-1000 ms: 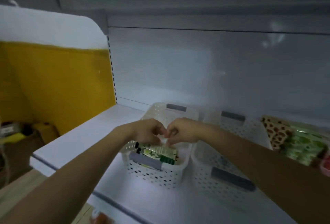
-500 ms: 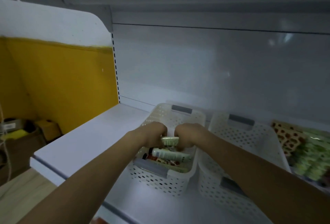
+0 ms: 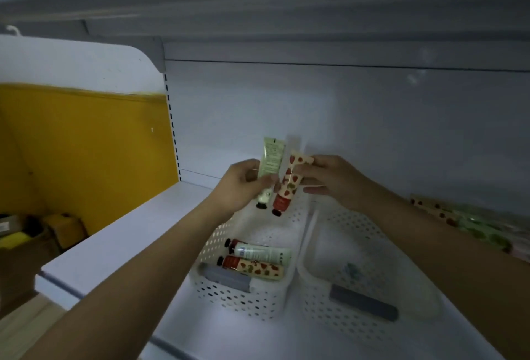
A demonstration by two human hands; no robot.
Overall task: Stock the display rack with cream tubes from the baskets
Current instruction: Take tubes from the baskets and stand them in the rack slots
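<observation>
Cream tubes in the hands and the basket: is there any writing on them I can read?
None can be read.
Green tube in the left hand: rows of fine print, too blurred.
White tube in the basket: small printed patch, too small.
Strawberry tube in the right hand: only pictures show.

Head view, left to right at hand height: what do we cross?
In order: yellow wall → left hand → green tube it holds → strawberry-print tube → right hand pinching it → printed packs on the shelf.
</observation>
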